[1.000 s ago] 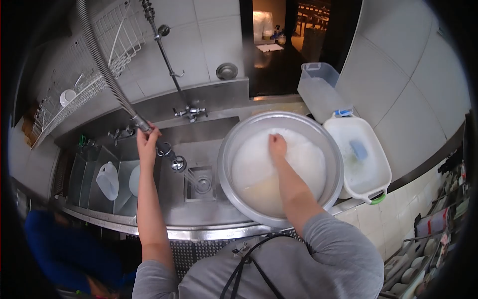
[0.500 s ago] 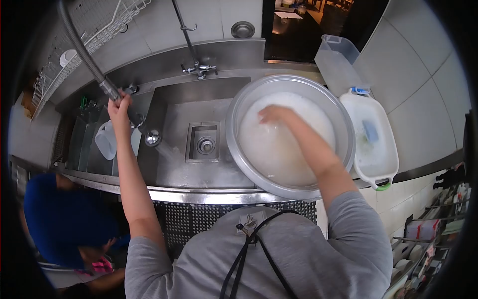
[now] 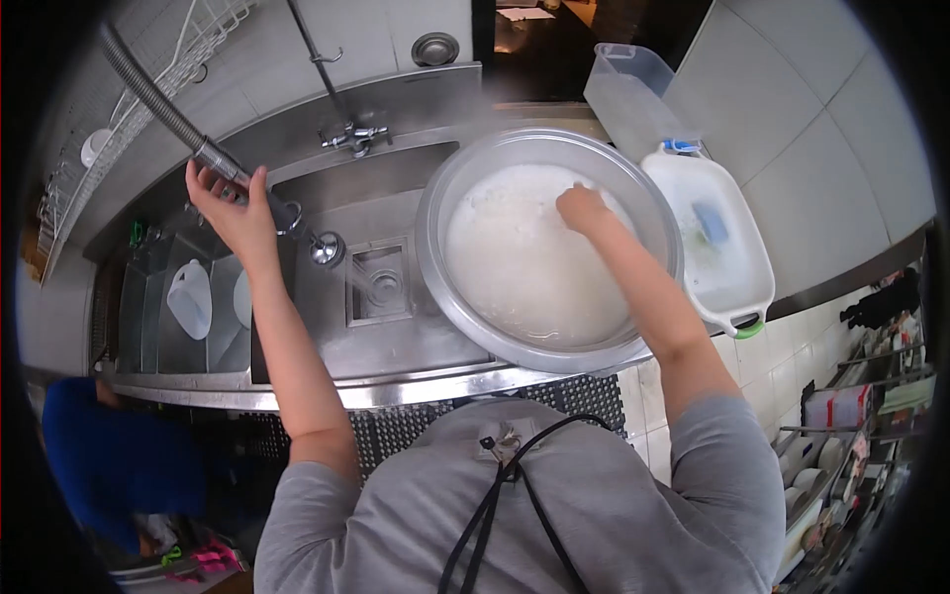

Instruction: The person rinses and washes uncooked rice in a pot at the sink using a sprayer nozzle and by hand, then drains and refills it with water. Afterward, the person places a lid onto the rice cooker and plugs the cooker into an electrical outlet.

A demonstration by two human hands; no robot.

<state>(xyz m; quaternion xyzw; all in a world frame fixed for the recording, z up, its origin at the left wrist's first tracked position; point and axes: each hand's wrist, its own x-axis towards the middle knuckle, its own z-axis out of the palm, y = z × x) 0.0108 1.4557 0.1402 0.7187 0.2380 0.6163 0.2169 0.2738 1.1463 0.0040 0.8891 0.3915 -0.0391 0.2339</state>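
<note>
The pot (image 3: 554,147) stands on the steel counter (image 3: 327,361), between the drain (image 3: 384,287) and a white tub (image 3: 756,267); its own flared side hides the base. Whatever lies beneath its cloudy water (image 3: 515,267) is out of sight. The pot is round, dull silver and wide-mouthed; the water is milky and smooth on the near side, whiter on the far side, perhaps with foam.

The right hand (image 3: 582,210) is at the pot's far right part, fingers curled into a narrow grip; whether anything is inside it, I cannot tell. Left of the pot, the left hand (image 3: 237,213) is at the sprayer (image 3: 326,249), thumb and fingers apart; the contact is partly hidden, so I cannot tell whether that grip closes on it. A stream runs from the sprayer toward the drain. The hose (image 3: 148,87) runs off into the dark border.

A blue sponge (image 3: 710,224) lies in the tub, and a clear bin (image 3: 633,94) stands behind. At lower left, a person in blue (image 3: 109,450) is dim, details lost.
</note>
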